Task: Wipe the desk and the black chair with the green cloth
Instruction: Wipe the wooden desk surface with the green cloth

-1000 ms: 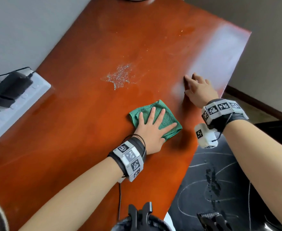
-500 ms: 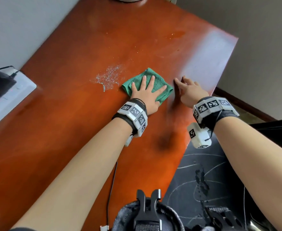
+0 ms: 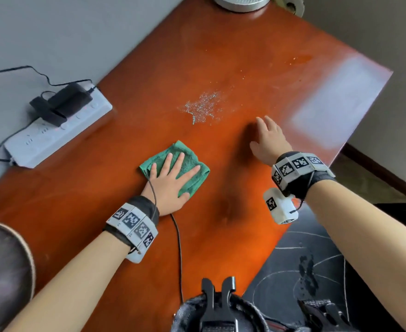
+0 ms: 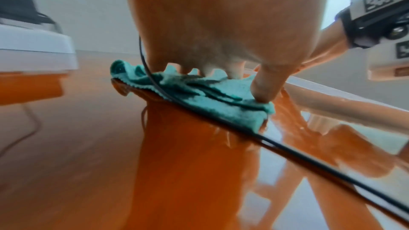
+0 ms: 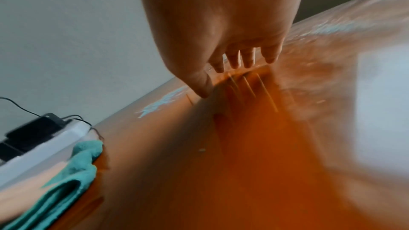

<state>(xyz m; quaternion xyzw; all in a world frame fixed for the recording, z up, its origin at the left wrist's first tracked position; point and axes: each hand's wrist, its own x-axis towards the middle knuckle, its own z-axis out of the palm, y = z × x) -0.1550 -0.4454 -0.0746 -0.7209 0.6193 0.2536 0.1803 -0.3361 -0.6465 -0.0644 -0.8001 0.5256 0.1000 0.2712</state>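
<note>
We have drawn the green cloth (image 3: 184, 165) back toward us, away from the glittery spill (image 3: 203, 107) now beyond our fingertips. Our left hand (image 3: 170, 180) presses flat on it, fingers spread, for broad contact with the desk (image 3: 221, 56). Our right hand (image 3: 269, 140) rests open and empty beside it, likely bracing us.

The glossy orange-brown bench (image 3: 221, 56) carries a folded green cloth (image 3: 190, 164) near its middle. Just beyond the cloth lies a patch of pale, glittery specks (image 3: 203, 107). Well left of the cloth, at the wall-side edge, sits a white power strip (image 3: 53, 135) with black adapters (image 3: 62, 104) plugged in. Far beyond the cloth, at the far end, stands a round white base (image 3: 240, 2).
</note>
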